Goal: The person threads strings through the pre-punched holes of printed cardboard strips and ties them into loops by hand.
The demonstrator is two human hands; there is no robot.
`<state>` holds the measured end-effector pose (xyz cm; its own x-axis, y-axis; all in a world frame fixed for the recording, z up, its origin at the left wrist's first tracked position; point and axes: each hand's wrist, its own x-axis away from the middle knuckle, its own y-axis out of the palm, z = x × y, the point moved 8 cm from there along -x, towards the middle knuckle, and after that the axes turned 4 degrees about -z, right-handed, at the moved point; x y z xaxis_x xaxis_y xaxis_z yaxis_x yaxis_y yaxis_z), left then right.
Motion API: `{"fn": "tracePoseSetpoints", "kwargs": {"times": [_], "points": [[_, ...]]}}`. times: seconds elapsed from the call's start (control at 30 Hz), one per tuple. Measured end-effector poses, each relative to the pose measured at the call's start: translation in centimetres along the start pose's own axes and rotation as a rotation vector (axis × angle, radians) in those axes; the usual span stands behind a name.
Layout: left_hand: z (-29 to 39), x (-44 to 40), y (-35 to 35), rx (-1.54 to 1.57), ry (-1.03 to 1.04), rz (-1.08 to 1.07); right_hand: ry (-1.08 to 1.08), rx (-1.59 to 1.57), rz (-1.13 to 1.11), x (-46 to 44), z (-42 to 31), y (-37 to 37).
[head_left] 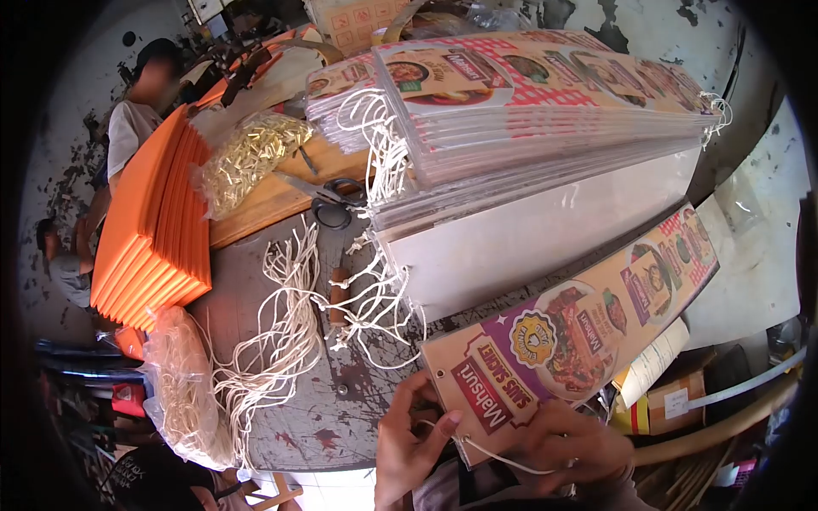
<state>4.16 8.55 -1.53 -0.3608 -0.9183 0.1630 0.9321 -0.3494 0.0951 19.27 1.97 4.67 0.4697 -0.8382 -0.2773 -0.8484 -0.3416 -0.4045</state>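
Note:
A long printed sign (575, 341) in clear plastic, marked "Mahsuri", slants in front of me with eyelets at its near end. My left hand (411, 447) is closed on that end, thumb over the edge beside the lower eyelet. From this eyelet a white cord (503, 461) runs to my right hand (584, 447). The right fingers are curled and pinch the cord below the sign; some of them are hidden. Just beyond lies a tall stack of similar signs (545, 111), with knotted white cords (388, 162) hanging from its ends.
Loose white cords (277, 332) lie on the worn grey table (341, 409), near scissors (332, 204) and a wooden-handled tool (338, 298). Farther left are a bag of brass eyelets (256, 153) and folded orange sheets (153, 230). A person (141, 115) is behind them.

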Motion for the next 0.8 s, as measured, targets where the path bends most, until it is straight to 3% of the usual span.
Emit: {"fn": "tracePoseSetpoints", "kwargs": {"times": [0.07, 0.17, 0.2, 0.23, 0.27, 0.4, 0.47, 0.53, 0.6, 0.67, 0.73, 0.8], "points": [[0.1, 0.0, -0.1, 0.084, 0.084, -0.013, -0.060, -0.142, 0.003, 1.5, 0.6, -1.5], [0.1, 0.1, -0.2, 0.088, 0.083, -0.048, -0.179, -0.665, 0.685, 4.4, 2.0, -6.2], [0.0, 0.2, -0.3, 0.092, 0.085, -0.044, -0.241, -0.915, 0.746, 5.3, 3.1, -7.1], [-0.1, 0.1, -0.2, 0.034, 0.095, -0.070, -0.142, -0.968, 0.714, 6.0, 3.8, -8.0], [-0.1, 0.1, -0.1, -0.023, 0.107, -0.094, -0.108, -1.151, 0.862, 6.4, 4.3, -8.5], [-0.2, 0.2, -0.6, 0.075, 0.058, -0.166, -0.190, -1.395, 0.842, 6.5, 4.6, -11.0], [-0.4, 0.2, 0.1, 0.591, 0.036, -0.306, -0.241, -1.472, 0.787, 5.5, 4.0, -11.1], [-0.1, 0.0, 0.4, 0.532, 0.043, -0.305, -0.231, -1.427, 0.792, 5.0, 3.4, -11.6], [0.1, -0.2, 0.7, 0.468, 0.055, -0.303, -0.337, -1.307, 0.652, 3.8, 1.7, -12.3], [0.2, -0.3, 0.7, 0.247, 0.095, -0.236, -0.356, -1.356, 0.645, 3.2, 1.4, -12.4], [0.3, -0.2, 0.8, 0.290, 0.030, -0.176, -0.442, -1.462, 0.562, 1.2, 0.1, -11.8], [-0.1, -0.3, 1.1, 0.335, -0.038, -0.116, -0.377, -1.387, 0.633, -0.3, 0.0, -10.9]]}}
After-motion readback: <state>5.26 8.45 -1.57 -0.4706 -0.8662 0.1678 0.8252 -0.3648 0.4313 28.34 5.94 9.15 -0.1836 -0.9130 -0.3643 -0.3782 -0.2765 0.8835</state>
